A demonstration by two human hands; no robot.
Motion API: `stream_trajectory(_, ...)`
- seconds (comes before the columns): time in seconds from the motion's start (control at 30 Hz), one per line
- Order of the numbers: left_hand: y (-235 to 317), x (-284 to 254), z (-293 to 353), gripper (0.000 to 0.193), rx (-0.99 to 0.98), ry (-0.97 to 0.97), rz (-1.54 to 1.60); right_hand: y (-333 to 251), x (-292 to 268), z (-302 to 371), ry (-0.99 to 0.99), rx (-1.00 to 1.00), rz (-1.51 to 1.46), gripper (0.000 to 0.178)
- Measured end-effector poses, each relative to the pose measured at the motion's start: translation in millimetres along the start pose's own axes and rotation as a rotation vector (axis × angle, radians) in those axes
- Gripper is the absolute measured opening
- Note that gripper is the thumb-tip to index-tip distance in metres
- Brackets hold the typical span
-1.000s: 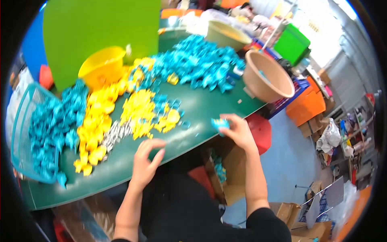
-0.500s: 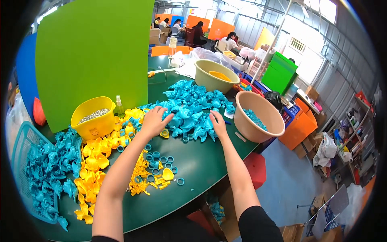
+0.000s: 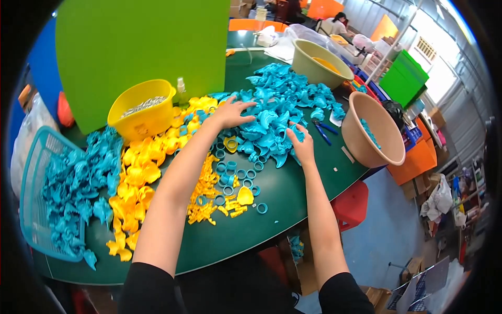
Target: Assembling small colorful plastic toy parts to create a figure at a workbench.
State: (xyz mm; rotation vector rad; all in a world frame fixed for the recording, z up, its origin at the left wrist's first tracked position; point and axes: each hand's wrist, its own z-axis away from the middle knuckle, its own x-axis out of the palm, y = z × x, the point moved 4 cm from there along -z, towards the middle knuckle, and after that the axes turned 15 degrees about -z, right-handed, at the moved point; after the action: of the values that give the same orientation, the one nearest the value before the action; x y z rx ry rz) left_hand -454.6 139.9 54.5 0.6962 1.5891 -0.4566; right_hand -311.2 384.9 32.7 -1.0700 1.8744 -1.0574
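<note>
A heap of teal moulded plastic pieces (image 3: 285,97) lies across the middle of the green table. Against its left side my left hand (image 3: 234,114) rests palm down, fingers spread over the pieces. My right hand (image 3: 302,145) is at the near right edge, thumb and fingers apart and bent around the outer pieces. Both touch the heap without gripping one piece clearly. Blue-handled pliers (image 3: 323,131) lie just right of it. Teal rings (image 3: 230,180), small yellow parts (image 3: 206,188) and a yellow cupped piece (image 3: 244,195) lie nearer me.
At left stand a teal basket (image 3: 32,183) of teal pieces and a yellow tub (image 3: 137,123) of metal screws or pins, beside yellow shells (image 3: 140,175). A beige basin (image 3: 320,73) and a pinkish tub (image 3: 371,133) stand right. A green panel (image 3: 141,47) blocks the far left.
My hands have closed in on the teal heap from both sides, nearer each other. The pliers at its right now show more fully. The view has tilted down and shifted left.
</note>
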Motion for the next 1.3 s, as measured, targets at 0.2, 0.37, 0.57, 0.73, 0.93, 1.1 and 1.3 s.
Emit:
stream_trajectory(0.2, 12.7, -12.9, 47.7, 0.07, 0.015, -0.06, 0.026, -3.3, 7.5, 43.8, 0.019, -0.046, 0.006, 0.046)
stream_trajectory(0.37, 11.6, -13.9, 88.7, 0.073, 0.035, -0.157, 0.081, -28.3, 18.0, 77.3, 0.04, -0.078, 0.025, 0.044)
stream_trajectory(0.57, 5.0, -48.8, 137.9, 0.051, 0.1, 0.074, 0.105, -64.4, 39.3, 87.6, 0.088, -0.206, 0.037, 0.049)
stream_trajectory(0.73, 42.9, -88.2, 266.2, 0.044, 0.026, 0.18, -0.102, -97.6, 6.9, 103.0, -0.052, -0.42, 0.287, 0.052)
stream_trajectory(0.93, 111.8, -103.0, 459.0, 0.03, -0.037, 0.178, 0.298, -135.9, 34.3, 219.3, -0.507, -0.355, 0.353, 0.089)
stream_trajectory(1.1, 51.3, -101.6, 539.4, 0.015, -0.706, 0.473, 0.165, -128.1, 82.5, 246.6, -0.576, -0.232, 0.465, 0.084)
stream_trajectory(1.3, -73.3, -81.7, 547.9, 0.048, -0.617, 0.425, -0.267, -124.8, 123.4, 235.3, -0.595, -0.283, 0.583, 0.076)
